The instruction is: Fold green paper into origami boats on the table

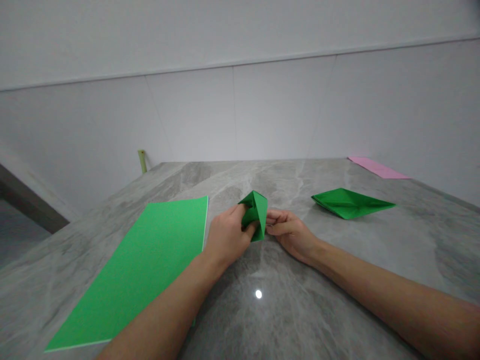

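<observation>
A small folded piece of green paper (259,212) stands raised above the table, its flaps partly spread. My left hand (230,232) grips it from the left, with fingers and thumb reaching inside the fold. On its other side, my right hand (287,227) has thumb and fingers brought together at the paper's right edge; the fingertips are partly hidden behind it, so I cannot tell how firmly they hold it. Farther right lies a green folded paper shape (350,204), long and pointed at both ends.
A stack of green paper sheets (150,265) lies at the left, partly under my left forearm. Pink paper (378,167) rests at the back right of the grey marbled table (300,310). A white wall (262,110) borders the far edge, with a yellow-green object (142,161) at the back left.
</observation>
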{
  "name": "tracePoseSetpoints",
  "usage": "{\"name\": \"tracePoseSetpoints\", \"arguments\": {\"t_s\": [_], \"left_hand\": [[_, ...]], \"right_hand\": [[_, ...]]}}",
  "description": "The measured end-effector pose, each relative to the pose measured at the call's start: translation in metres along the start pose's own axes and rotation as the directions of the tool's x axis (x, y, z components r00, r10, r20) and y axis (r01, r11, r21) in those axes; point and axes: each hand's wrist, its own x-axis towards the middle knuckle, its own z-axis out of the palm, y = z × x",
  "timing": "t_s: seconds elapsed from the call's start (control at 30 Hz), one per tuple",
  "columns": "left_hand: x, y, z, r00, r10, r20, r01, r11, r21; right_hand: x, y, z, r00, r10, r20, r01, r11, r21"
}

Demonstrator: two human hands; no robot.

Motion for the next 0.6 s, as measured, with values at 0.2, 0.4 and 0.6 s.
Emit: {"name": "tracePoseSetpoints", "arguments": {"t_s": [0.2, 0.4, 0.6], "left_hand": [[0.002, -0.003, 0.001, 0.987, -0.144, -0.069, 0.140, 0.989, -0.052], [0.001, -0.001, 0.000, 0.995, -0.053, -0.089, 0.055, 0.998, 0.017], [0.002, 0.002, -0.005, 0.972, -0.018, -0.236, -0.013, 0.991, -0.131]], "right_hand": [[-0.002, -0.003, -0.004, 0.997, -0.020, -0.070, 0.025, 0.997, 0.068], [-0.002, -0.002, 0.003, 0.988, -0.055, -0.142, 0.061, 0.997, 0.038], [-0.002, -0.002, 0.009, 0.965, -0.108, -0.240, 0.110, 0.994, -0.005]]}}
